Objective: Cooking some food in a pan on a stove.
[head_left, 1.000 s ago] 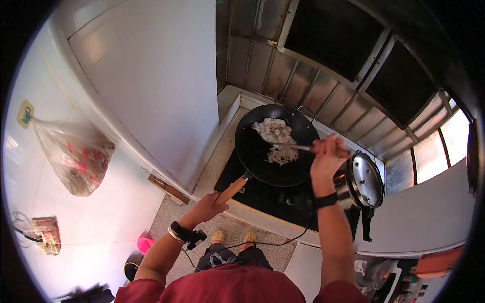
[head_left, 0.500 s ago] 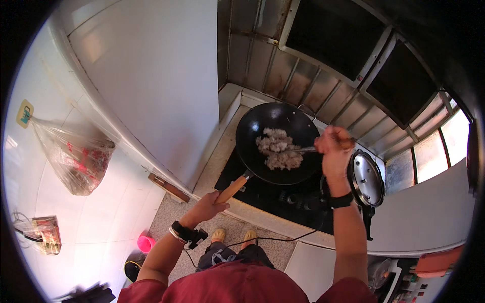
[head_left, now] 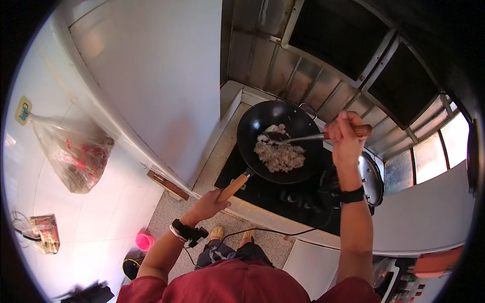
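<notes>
A black wok (head_left: pixel 252 121) sits on the dark stovetop (head_left: pixel 230 169), with pale, grainy, clumped food (head_left: pixel 280 156) in its middle. My left hand (head_left: pixel 206 207) is closed around the wok's wooden handle (head_left: pixel 233 188) at the near left. My right hand (head_left: pixel 347 132), raised over the wok's right rim, grips the wooden grip of a metal spatula (head_left: pixel 305 137). Its shaft slants down leftward into the wok, and its head is among the upper part of the food, partly covered.
A pot with a shiny metal lid (head_left: pixel 371 177) stands right of the wok, partly behind my right wrist. A white panel (head_left: pixel 151 86) rises on the left; a range hood (head_left: pixel 338 38) hangs above. A black cable (head_left: pixel 268 237) crosses below the counter edge.
My right hand has moved right and slightly up, and the spatula now reaches the food's upper part. The food has shifted and spread toward the near side. My left hand stays on the handle.
</notes>
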Action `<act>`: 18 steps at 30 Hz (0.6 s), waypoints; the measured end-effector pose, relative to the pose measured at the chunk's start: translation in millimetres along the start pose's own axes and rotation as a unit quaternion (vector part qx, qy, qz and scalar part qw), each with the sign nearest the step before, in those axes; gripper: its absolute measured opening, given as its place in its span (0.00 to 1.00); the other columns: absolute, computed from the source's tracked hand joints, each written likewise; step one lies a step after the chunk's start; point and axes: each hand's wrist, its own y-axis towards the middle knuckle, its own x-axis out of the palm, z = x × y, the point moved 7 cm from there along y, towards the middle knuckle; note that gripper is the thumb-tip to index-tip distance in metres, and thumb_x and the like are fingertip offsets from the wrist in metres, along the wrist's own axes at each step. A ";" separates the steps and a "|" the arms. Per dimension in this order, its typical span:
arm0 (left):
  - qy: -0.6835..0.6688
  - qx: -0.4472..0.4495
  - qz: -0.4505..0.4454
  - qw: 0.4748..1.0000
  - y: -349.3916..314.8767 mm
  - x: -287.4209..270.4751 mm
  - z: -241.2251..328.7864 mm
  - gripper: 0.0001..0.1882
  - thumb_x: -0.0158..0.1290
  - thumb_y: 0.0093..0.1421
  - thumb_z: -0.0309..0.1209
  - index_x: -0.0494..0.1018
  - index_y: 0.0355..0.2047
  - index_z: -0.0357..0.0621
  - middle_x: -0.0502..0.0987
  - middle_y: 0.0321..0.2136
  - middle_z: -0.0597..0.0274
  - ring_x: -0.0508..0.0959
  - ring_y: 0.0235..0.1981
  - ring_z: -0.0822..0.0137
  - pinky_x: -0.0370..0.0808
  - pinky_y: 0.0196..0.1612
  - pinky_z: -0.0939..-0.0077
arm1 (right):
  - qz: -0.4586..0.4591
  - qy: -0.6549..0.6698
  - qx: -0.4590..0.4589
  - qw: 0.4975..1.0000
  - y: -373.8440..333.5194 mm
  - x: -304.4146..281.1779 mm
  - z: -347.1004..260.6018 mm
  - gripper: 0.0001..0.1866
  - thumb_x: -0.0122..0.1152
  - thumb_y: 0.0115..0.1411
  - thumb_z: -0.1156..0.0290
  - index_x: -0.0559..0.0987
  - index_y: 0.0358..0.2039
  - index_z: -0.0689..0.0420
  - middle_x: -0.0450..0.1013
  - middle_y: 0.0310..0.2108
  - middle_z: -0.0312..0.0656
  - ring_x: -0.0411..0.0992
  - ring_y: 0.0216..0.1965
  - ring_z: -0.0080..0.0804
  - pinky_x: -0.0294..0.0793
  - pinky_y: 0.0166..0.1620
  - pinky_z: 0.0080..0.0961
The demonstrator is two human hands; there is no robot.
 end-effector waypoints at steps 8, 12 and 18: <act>0.000 -0.030 -0.028 0.999 1.3 0.2 9.8 0.16 0.58 0.58 0.38 0.70 0.37 0.37 0.70 0.21 0.63 0.70 0.22 0.73 0.67 0.24 0.74 | 0.072 -0.037 0.024 0.996 -5.3 -21.0 33.0 0.11 0.59 0.61 0.70 0.73 0.26 0.63 0.63 0.13 0.36 0.60 0.15 0.25 0.67 0.24 0.29; -0.035 -0.011 -0.009 0.999 0.9 1.4 9.8 0.16 0.57 0.58 0.38 0.69 0.36 0.37 0.70 0.20 0.63 0.70 0.22 0.73 0.66 0.24 0.73 | 0.119 -0.058 -0.020 0.991 0.4 -14.2 26.6 0.09 0.59 0.61 0.71 0.73 0.26 0.60 0.63 0.13 0.35 0.61 0.15 0.24 0.68 0.25 0.29; 0.002 -0.008 -0.016 1.000 3.2 2.6 5.0 0.16 0.58 0.58 0.37 0.69 0.35 0.36 0.72 0.22 0.60 0.71 0.23 0.70 0.68 0.26 0.71 | 0.098 -0.078 -0.009 0.992 -9.9 -23.6 47.1 0.08 0.60 0.60 0.72 0.73 0.27 0.60 0.63 0.14 0.35 0.62 0.14 0.25 0.68 0.26 0.28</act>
